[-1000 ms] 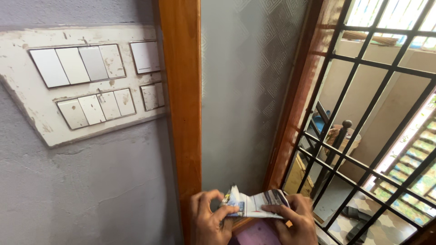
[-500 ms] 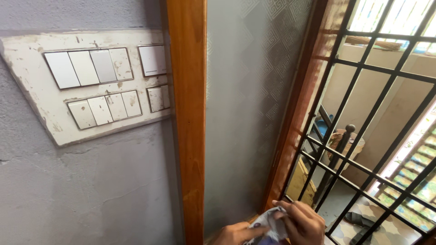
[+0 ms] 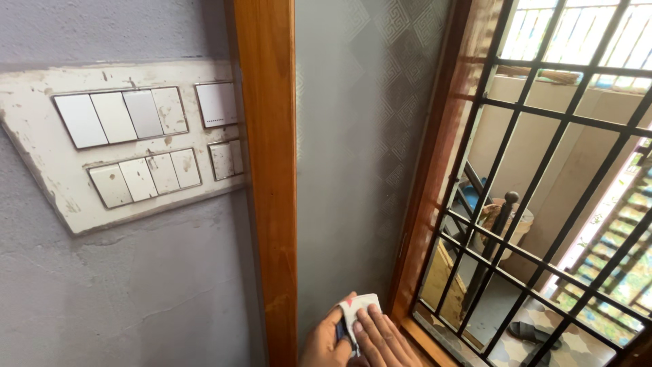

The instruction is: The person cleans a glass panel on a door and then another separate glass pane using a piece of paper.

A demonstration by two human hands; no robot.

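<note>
A folded piece of printed paper (image 3: 360,304), white with blue and red marks, is pressed against the bottom of a frosted, patterned glass pane (image 3: 353,149). My right hand (image 3: 388,340) lies over the paper with its fingers flat and pointing up-left. My left hand (image 3: 320,343) grips the paper's left edge, close to the orange-brown wooden frame post (image 3: 268,170). Both hands are cut off by the bottom edge of the view.
A worn white switch panel (image 3: 129,143) with several rocker switches sits on the grey wall at left. To the right, a black metal window grille (image 3: 543,177) in a wooden frame (image 3: 435,183) looks onto a yard with a pot, a blue tub and sandals.
Both hands moved left with the paper, from the grille's frame corner onto the frosted glass. The paper, held spread between both hands a second ago, is now folded small and pressed flat.
</note>
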